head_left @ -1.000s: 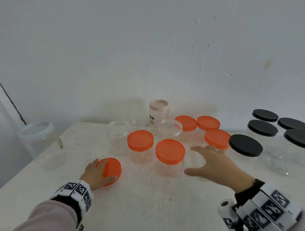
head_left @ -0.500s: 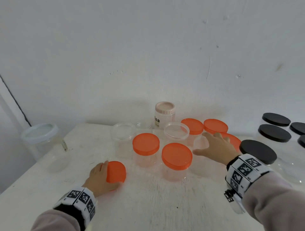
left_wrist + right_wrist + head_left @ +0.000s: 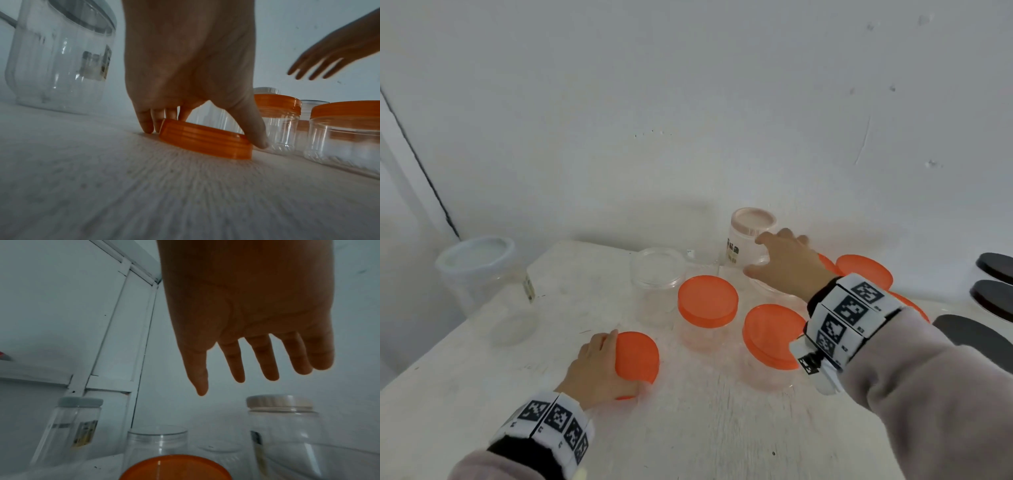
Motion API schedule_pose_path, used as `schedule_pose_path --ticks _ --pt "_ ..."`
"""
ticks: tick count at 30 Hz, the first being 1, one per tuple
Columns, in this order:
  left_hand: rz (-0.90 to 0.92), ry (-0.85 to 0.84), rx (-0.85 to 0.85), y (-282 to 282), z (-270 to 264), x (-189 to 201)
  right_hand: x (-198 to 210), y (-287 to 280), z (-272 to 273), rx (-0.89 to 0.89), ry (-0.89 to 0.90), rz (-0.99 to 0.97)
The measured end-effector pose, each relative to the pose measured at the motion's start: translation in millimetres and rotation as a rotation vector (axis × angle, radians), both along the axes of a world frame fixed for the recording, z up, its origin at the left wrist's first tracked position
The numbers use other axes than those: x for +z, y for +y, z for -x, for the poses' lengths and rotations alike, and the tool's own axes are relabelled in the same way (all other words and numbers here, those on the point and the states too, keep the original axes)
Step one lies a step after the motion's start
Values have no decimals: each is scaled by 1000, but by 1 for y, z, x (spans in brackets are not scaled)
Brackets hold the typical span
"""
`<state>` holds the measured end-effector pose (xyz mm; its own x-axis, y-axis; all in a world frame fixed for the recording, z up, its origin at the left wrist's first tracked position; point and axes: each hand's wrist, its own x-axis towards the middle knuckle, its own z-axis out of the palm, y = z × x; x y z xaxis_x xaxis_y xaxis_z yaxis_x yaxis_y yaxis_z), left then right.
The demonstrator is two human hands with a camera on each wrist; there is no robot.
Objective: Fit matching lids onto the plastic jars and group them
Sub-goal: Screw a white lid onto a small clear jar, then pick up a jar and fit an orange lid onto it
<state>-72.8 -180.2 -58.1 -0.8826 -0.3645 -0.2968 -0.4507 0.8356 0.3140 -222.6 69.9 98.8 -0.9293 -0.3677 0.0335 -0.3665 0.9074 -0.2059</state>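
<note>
My left hand (image 3: 616, 363) grips a loose orange lid (image 3: 638, 354) near the table's front; fingers and thumb curl round its rim (image 3: 205, 142) and one edge is tipped off the table. My right hand (image 3: 774, 260) hovers open, fingers spread (image 3: 236, 382), over the back of the jar cluster next to a pink-lidded jar (image 3: 751, 222) and holds nothing. A lidless clear jar (image 3: 657, 270) stands left of that jar. Two orange-lidded jars (image 3: 707, 301) (image 3: 770, 337) stand in the middle. Another clear jar is partly hidden under my right hand.
More orange-lidded jars (image 3: 864, 270) sit behind my right wrist. Black-lidded jars (image 3: 993, 298) stand at the right edge. A large clear jar with a pale lid (image 3: 479, 260) stands at the table's left edge. The white wall (image 3: 688, 137) closes the back.
My right hand moved from the front of the cluster back and left, over the jars towards the pink-lidded jar. My left hand stayed on the orange lid, which now looks more tilted.
</note>
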Motion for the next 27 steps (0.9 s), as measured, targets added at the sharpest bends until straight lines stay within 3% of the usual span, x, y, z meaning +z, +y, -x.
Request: schedule_pose_path --ticks 3,11,21,24,27 --pt "-3 1 -6 1 -1 0 0 -45 19 125 -1 -48" --pt "13 32 -4 2 -4 -3 -24 -119 83 336 -126 -425" --pt "40 27 19 1 0 -10 -35 -154 122 291 -153 -744" --pt "39 26 9 0 0 -10 -41 -156 128 251 -95 -710" --pt "32 29 2 1 -1 -10 -50 -162 132 231 -175 -693"
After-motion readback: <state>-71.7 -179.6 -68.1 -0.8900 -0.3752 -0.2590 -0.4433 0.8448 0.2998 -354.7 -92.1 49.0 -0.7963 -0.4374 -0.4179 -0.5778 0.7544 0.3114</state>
